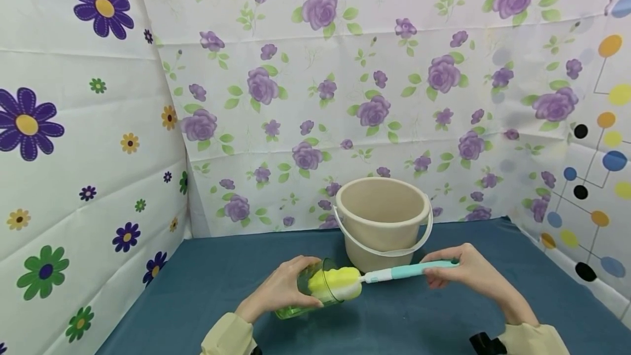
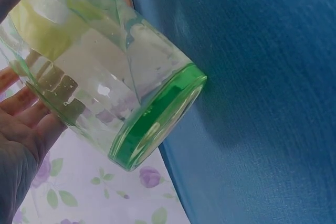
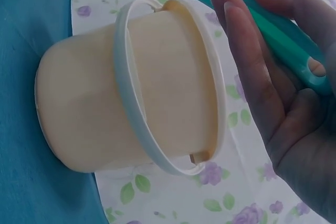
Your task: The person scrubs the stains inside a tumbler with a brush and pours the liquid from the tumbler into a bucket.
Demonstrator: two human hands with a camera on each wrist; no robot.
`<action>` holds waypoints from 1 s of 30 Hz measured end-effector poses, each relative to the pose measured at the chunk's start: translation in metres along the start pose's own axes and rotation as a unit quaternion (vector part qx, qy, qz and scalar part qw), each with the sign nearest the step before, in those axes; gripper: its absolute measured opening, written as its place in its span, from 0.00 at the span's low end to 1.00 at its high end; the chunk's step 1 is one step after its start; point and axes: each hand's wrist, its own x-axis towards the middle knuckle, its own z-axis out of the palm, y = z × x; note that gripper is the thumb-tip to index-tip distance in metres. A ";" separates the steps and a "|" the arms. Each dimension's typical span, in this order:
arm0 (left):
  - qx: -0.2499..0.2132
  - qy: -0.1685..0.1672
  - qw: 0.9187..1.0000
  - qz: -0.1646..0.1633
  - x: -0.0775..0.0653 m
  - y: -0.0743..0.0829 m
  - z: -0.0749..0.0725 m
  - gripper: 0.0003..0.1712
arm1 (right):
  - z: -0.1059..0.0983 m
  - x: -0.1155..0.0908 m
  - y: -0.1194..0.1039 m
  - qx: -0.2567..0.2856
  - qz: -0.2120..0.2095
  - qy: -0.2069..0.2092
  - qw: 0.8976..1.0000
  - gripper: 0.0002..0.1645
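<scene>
My left hand [image 1: 287, 288] grips a clear green glass cup [image 2: 105, 77], tilted on its side with the mouth toward the right and the thick green base low on the left. In the head view, a bottle brush [image 1: 406, 271] reaches into the cup's mouth; its yellow and white sponge head [image 1: 340, 281] sits partly inside. The right hand [image 1: 460, 272] pinches the teal handle [image 3: 278, 35] near its end, thumb on one side and fingers on the other. Through the glass, the left wrist view shows the sponge as a yellow blur.
A cream bucket [image 1: 382, 223] with its white bail handle [image 1: 389, 252] hanging down in front stands just behind the brush, at the back of the dark blue tablecloth [image 1: 236, 267]. Floral sheets [image 1: 296, 125] hang behind and along the sides.
</scene>
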 end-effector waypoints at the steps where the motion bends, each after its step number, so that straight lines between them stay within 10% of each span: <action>1: 0.000 0.000 1.000 0.000 0.000 0.000 0.000 0.43 | 0.001 0.000 0.000 0.003 -0.005 -0.003 1.000 0.12; 30: 0.004 0.000 1.000 -0.004 0.001 0.002 0.001 0.43 | 0.001 0.003 0.007 -0.001 0.006 0.001 1.000 0.13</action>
